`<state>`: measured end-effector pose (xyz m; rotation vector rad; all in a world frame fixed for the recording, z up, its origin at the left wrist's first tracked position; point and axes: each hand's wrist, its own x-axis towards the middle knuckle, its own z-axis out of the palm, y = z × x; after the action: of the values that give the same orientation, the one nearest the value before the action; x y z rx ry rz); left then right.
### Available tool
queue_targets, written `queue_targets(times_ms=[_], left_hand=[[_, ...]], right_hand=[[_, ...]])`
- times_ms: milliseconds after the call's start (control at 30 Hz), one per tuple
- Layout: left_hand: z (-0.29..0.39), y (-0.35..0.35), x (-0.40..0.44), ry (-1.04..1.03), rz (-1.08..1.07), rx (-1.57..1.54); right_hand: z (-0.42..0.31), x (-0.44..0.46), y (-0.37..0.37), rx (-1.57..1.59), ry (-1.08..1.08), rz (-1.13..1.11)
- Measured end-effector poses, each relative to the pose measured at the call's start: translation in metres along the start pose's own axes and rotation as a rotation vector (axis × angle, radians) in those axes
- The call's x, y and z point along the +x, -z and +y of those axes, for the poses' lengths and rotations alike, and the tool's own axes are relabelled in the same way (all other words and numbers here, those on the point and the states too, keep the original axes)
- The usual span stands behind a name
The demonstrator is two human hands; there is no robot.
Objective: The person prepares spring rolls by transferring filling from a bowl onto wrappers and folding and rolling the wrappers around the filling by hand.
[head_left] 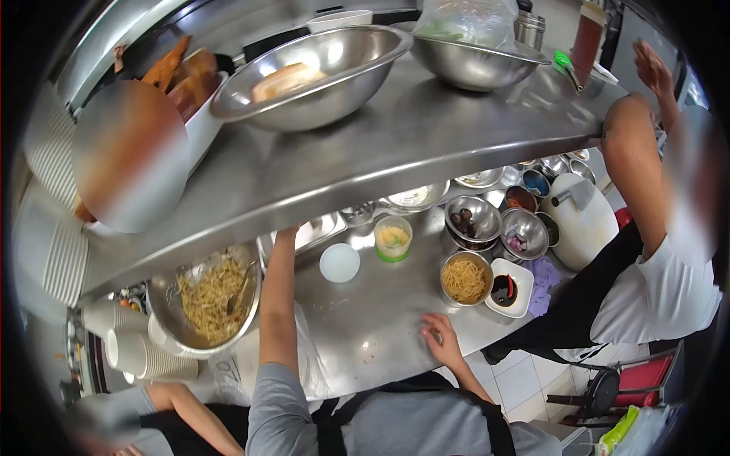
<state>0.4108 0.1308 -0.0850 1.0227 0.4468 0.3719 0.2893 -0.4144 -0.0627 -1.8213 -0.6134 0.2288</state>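
Observation:
My left forearm (pixel 277 304) reaches forward to the shelf edge beside a metal tray (pixel 328 230); the hand itself is hidden under the shelf. Low over the front of the steel counter is my right hand (pixel 441 338), fingers apart and holding nothing. To the right of my left arm lies a round whitish lid (pixel 340 263). Beside it stands a clear tub (pixel 393 237) with a green bottom and pale yellow contents. Nearest my right hand are a metal bowl of thin yellow strips (pixel 465 279) and a square white dish (pixel 518 304) with dark sauce and a red piece.
A steel shelf (pixel 426 137) crosses above the counter, bearing large metal bowls (pixel 327 102). A mixing bowl (pixel 247 323) of noodle-like food and stacked white bowls (pixel 144 353) stand left. Co-workers are at both sides. A cleaver (pixel 582 194) rests on a round board (pixel 585 228).

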Motion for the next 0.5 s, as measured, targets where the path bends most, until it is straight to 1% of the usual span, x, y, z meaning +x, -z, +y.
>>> queue_targets(times_ms=[67,167,200,300,400,500], left_hand=[[-0.001,0.001,0.017,-0.026,0.130,0.108],[0.001,-0.003,0.030,-0.080,0.235,0.324],[0.001,-0.006,0.031,-0.107,0.271,0.454],[0.003,-0.017,0.024,-0.224,0.344,1.015],[0.009,-0.051,-0.010,-0.337,0.274,1.504],[0.015,-0.093,-0.049,-0.331,0.078,1.824]], right_hand=[[0.002,-0.010,0.006,0.011,-0.041,0.017],[0.006,-0.020,0.012,0.015,-0.087,0.047],[0.008,-0.022,0.015,0.015,-0.099,0.055],[0.016,-0.028,0.018,-0.015,-0.108,0.088],[0.022,-0.027,0.017,-0.051,-0.097,0.052],[0.008,-0.019,0.013,-0.067,-0.031,-0.022]])
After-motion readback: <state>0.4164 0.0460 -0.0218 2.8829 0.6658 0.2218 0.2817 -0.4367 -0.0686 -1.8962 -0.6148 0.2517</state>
